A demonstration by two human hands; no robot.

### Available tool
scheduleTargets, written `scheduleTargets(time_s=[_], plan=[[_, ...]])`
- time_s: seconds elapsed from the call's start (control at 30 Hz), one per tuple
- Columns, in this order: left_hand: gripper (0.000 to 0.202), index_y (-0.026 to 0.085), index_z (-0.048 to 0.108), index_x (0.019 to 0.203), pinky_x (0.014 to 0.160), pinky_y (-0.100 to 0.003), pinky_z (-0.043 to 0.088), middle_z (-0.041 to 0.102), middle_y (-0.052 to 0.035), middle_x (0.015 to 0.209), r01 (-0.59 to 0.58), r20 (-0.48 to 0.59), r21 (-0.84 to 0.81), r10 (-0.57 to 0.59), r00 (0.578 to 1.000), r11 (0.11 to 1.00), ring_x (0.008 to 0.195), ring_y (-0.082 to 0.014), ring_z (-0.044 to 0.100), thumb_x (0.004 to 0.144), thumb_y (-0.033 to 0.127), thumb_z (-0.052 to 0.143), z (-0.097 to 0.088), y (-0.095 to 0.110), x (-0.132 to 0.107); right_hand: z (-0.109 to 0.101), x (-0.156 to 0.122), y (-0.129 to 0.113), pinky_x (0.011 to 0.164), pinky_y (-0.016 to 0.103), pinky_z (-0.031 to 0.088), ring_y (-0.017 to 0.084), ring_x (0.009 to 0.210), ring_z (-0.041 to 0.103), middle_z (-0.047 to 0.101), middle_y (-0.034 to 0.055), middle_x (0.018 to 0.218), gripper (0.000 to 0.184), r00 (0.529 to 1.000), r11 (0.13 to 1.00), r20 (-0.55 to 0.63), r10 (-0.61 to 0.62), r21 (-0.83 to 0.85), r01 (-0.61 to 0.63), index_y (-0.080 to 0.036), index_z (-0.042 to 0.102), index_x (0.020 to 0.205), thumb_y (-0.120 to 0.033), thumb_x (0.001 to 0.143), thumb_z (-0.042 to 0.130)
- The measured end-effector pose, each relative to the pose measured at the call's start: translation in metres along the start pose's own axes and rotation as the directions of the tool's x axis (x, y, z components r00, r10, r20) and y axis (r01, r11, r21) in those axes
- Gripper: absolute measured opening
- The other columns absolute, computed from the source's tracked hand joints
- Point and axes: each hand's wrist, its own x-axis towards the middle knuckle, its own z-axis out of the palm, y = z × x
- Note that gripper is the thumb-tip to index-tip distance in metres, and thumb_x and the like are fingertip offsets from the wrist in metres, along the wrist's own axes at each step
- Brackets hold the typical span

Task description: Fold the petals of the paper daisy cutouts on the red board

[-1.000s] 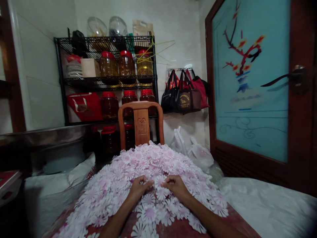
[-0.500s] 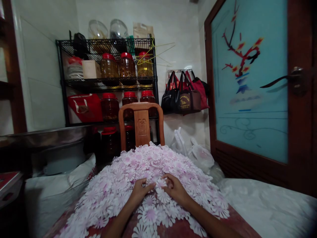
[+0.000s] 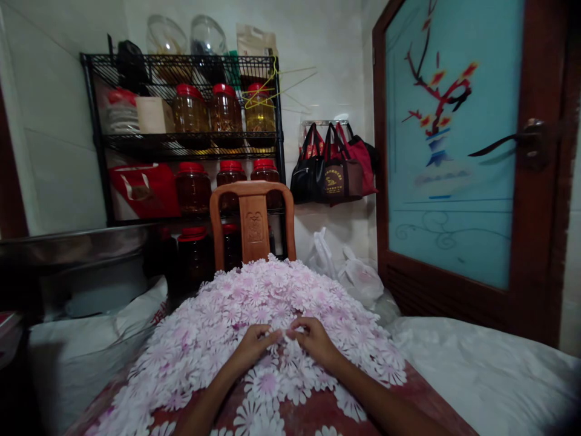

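Note:
A big heap of pink-and-white paper flowers (image 3: 254,303) lies on a red patterned cloth (image 3: 390,387) in front of me. My left hand (image 3: 252,345) and my right hand (image 3: 313,340) rest on the near slope of the heap, fingertips almost touching. Both are curled in a pinch on a white flower (image 3: 285,335) between them.
A wooden chair back (image 3: 252,224) rises behind the heap. Behind it stands a black wire rack (image 3: 186,142) with red-lidded jars. Bags (image 3: 333,172) hang on the wall, white plastic bags (image 3: 358,278) lie below. A brown door with a blue panel (image 3: 454,151) is at right, white sacks (image 3: 86,345) at left.
Both hands have drawn closer together on the heap, the gap between the fingertips closing. The view has shifted slightly to the right and down.

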Motion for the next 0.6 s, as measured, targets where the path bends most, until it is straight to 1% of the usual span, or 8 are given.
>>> scheduleTargets(time_s=[0.1,0.2,0.27,0.33,0.4,0.5,0.53,0.6], plan=[[0.039,0.013,0.056,0.058,0.063,-0.023,0.034,0.049,0.0021,0.057,-0.006,-0.094,-0.031,0.003,0.996,1.0,0.061,-0.0111,0.045,0.068,0.048,0.07,-0.002,-0.002,0.0,-0.002,0.005,0.006,0.065,0.025,0.045,0.01,0.068,0.055,0.064,0.0042,0.08,0.036,0.997,1.0,-0.077,0.016,0.015,-0.015,-0.011,0.066,0.083,-0.046,0.075,0.07],[0.032,0.016,0.051,0.068,0.067,-0.022,0.038,0.052,0.0033,0.066,-0.049,-0.172,-0.068,0.037,0.984,0.996,0.069,-0.0121,0.049,0.057,0.032,0.077,-0.004,-0.001,0.0,-0.002,0.004,0.005,0.071,0.027,0.046,0.013,0.077,0.058,0.066,0.0071,0.093,0.035,0.992,1.0,-0.123,0.019,0.016,-0.017,-0.012,0.069,0.097,-0.037,0.073,0.07],[0.038,0.017,0.055,0.08,0.073,-0.022,0.041,0.058,0.0017,0.077,-0.067,-0.175,-0.091,0.051,0.983,0.994,0.075,-0.0134,0.053,0.053,0.027,0.078,-0.004,0.003,0.0,-0.001,0.002,-0.001,0.071,0.027,0.046,0.013,0.076,0.057,0.066,0.0064,0.098,0.051,0.991,1.0,-0.136,0.004,0.001,-0.004,-0.014,0.066,0.117,-0.029,0.069,0.069],[0.037,0.015,0.059,0.081,0.073,-0.024,0.042,0.06,0.0,0.077,-0.059,-0.148,-0.104,0.043,0.988,0.993,0.073,-0.0138,0.054,0.054,0.031,0.079,-0.003,0.008,-0.001,0.0,0.0,-0.009,0.071,0.027,0.045,0.014,0.075,0.056,0.065,0.0052,0.099,0.065,0.989,0.999,-0.148,-0.028,-0.029,0.024,-0.016,0.059,0.131,-0.024,0.067,0.069],[0.035,0.014,0.06,0.07,0.07,-0.024,0.04,0.058,-0.0007,0.069,-0.043,-0.115,-0.112,0.03,0.993,0.993,0.07,-0.0136,0.053,0.058,0.04,0.08,-0.002,0.011,-0.002,0.0,-0.001,-0.019,0.073,0.028,0.044,0.015,0.076,0.055,0.065,0.005,0.092,0.052,0.985,0.995,-0.157,-0.073,-0.08,0.061,-0.015,0.066,0.12,-0.024,0.069,0.069],[0.049,0.013,0.059,0.058,0.069,-0.025,0.039,0.056,-0.0023,0.061,-0.01,-0.07,-0.133,0.0,0.998,0.991,0.065,-0.0137,0.051,0.067,0.059,0.072,0.002,0.013,-0.002,0.0,-0.003,-0.033,0.084,0.031,0.039,0.017,0.084,0.055,0.065,0.0045,0.082,0.015,0.974,0.972,-0.146,-0.175,-0.185,0.147,-0.015,0.072,0.078,-0.012,0.066,0.064],[0.056,0.012,0.059,0.057,0.069,-0.027,0.04,0.056,-0.0035,0.06,0.007,-0.059,-0.144,-0.016,0.998,0.99,0.064,-0.0142,0.052,0.07,0.067,0.065,0.003,0.013,-0.001,0.0,-0.004,-0.037,0.087,0.032,0.037,0.017,0.087,0.055,0.064,0.004,0.082,0.016,0.969,0.96,-0.13,-0.209,-0.218,0.178,-0.015,0.07,0.072,-0.007,0.063,0.06],[0.07,0.012,0.062,0.058,0.071,-0.029,0.042,0.058,-0.0055,0.06,0.041,-0.048,-0.166,-0.049,0.998,0.985,0.064,-0.0156,0.054,0.075,0.078,0.051,0.004,0.011,-0.001,0.0,-0.008,-0.045,0.091,0.033,0.033,0.017,0.095,0.055,0.064,0.0033,0.09,0.03,0.961,0.935,-0.092,-0.262,-0.272,0.229,-0.018,0.071,0.072,0.0,0.057,0.053]])
